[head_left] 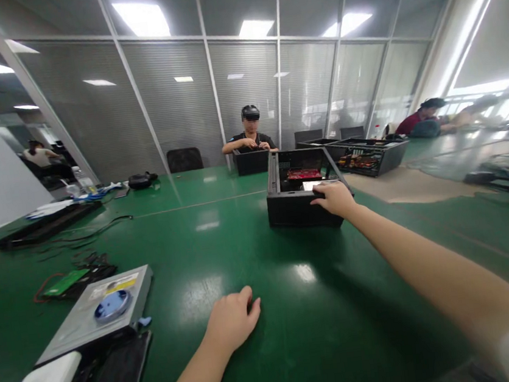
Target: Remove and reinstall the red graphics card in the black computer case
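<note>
Lidless computer case, red board still inside
My right hand grips its near rim; my left hand rests half-curled, empty, on the bench

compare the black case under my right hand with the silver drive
The black case is an open-topped box, parts visible inside; the silver drive is a flat closed slab. The right hand touches the case; the left hand lies on the table, clear of the drive. Both are rectangular.
</note>
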Available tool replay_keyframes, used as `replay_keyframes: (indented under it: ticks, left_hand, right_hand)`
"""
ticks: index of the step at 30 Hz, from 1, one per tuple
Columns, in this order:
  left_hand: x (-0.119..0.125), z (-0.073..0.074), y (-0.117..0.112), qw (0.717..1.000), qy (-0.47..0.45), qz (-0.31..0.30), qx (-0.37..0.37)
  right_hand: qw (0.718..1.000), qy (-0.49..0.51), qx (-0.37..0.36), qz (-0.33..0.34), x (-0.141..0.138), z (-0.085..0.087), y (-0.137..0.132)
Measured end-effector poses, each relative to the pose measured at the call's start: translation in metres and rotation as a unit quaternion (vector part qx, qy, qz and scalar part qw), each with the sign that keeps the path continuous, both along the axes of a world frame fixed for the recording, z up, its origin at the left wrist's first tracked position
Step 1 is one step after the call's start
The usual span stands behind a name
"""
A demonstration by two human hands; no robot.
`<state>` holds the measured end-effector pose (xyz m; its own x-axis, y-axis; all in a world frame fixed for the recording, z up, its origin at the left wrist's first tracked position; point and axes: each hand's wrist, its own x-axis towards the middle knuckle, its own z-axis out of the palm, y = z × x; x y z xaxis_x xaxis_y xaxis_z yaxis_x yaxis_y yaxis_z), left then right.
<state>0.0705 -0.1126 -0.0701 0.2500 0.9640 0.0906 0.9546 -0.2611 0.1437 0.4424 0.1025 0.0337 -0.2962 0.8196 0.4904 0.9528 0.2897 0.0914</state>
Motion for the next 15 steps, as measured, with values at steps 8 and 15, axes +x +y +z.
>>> replay_keyframes:
  ticks: [8, 15]
  left_hand:
    - [-0.029, 0.013, 0.001, 0.956, -0.245, 0.107, 0.122]
    - [-0.053, 0.038, -0.017, 0.891, -0.4, 0.118, 0.177]
  right_hand:
    - [0.991, 0.088, -0.005, 0.103, -0.008, 0.001, -0.128]
    - [0.974, 0.139, -0.01, 0.178, -0.013, 0.006, -0.269]
